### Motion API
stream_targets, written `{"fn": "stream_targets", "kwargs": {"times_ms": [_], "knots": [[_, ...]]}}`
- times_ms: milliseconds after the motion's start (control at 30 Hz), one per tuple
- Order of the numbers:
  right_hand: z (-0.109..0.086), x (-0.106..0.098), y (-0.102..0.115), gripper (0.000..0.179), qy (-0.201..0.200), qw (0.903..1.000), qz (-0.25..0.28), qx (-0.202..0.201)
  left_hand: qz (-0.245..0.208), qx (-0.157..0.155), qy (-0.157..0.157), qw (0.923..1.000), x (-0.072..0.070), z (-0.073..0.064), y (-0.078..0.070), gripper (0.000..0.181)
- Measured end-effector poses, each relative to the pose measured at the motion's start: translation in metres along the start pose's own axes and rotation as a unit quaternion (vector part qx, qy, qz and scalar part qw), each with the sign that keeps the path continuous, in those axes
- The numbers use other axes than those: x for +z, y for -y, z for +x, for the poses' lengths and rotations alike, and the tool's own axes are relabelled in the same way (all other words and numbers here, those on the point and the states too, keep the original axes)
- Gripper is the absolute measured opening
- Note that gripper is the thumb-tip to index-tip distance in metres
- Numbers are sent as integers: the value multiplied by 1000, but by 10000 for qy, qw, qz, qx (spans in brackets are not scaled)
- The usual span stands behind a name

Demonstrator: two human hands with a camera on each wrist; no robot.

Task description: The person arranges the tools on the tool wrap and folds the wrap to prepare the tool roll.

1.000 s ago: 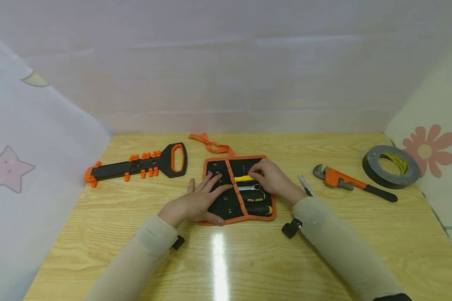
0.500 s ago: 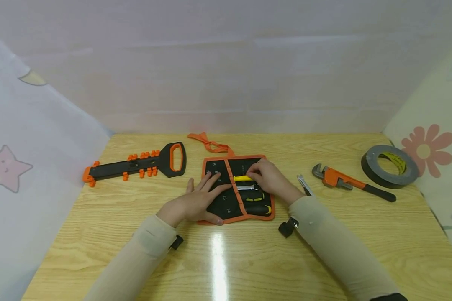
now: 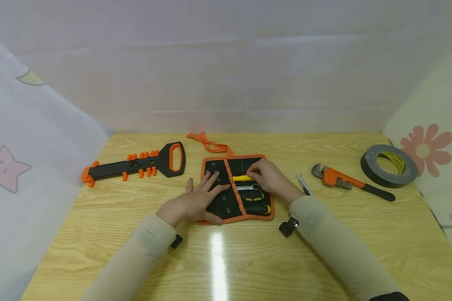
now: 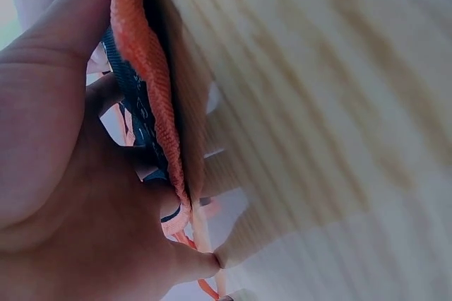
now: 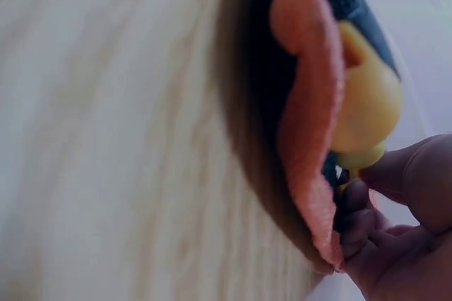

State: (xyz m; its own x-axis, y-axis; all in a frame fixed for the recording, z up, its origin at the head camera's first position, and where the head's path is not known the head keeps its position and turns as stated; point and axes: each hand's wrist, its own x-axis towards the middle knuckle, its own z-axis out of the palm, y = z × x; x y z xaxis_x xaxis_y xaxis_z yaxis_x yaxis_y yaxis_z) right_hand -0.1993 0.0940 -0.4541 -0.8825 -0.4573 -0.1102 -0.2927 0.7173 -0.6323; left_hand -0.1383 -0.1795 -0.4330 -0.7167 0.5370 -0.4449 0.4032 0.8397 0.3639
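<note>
A black tool pouch with orange trim (image 3: 231, 215) lies unrolled on the table in the head view, its left half printed with numbers. My left hand (image 3: 193, 205) rests on that half with fingers spread, the thumb near its lower edge. On the right half, my right hand (image 3: 269, 177) pinches the end of a slim yellow tool (image 3: 241, 178), whose exact kind is hard to tell. Below it a combination wrench (image 3: 247, 187) and two black-and-yellow handles (image 3: 258, 210) lie in the pouch. In the right wrist view a yellow handle end (image 5: 367, 107) stands close to the fingers.
A black holder with orange clips (image 3: 135, 165) lies at the left. To the right are a small wrench (image 3: 303, 183), an orange pipe wrench (image 3: 346, 180) and a roll of grey tape (image 3: 371, 167). An orange tie strap (image 3: 212, 146) trails behind the pouch.
The right hand, still pinching the yellow tool, has barely moved. The left hand stays spread on the pouch. The whole view has drifted slightly.
</note>
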Motion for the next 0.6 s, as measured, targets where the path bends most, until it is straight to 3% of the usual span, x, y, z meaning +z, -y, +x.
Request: {"fn": "stream_targets", "kwargs": {"times_ms": [267,600], "knots": [[-6,-3,0,26,-42,9995,251,165,-305,119,43,9995,-2,0,0,108],[-31,-14,-9,25,-477,9973,502,-253,-156,65,-29,9999,0,1,2,107]]}}
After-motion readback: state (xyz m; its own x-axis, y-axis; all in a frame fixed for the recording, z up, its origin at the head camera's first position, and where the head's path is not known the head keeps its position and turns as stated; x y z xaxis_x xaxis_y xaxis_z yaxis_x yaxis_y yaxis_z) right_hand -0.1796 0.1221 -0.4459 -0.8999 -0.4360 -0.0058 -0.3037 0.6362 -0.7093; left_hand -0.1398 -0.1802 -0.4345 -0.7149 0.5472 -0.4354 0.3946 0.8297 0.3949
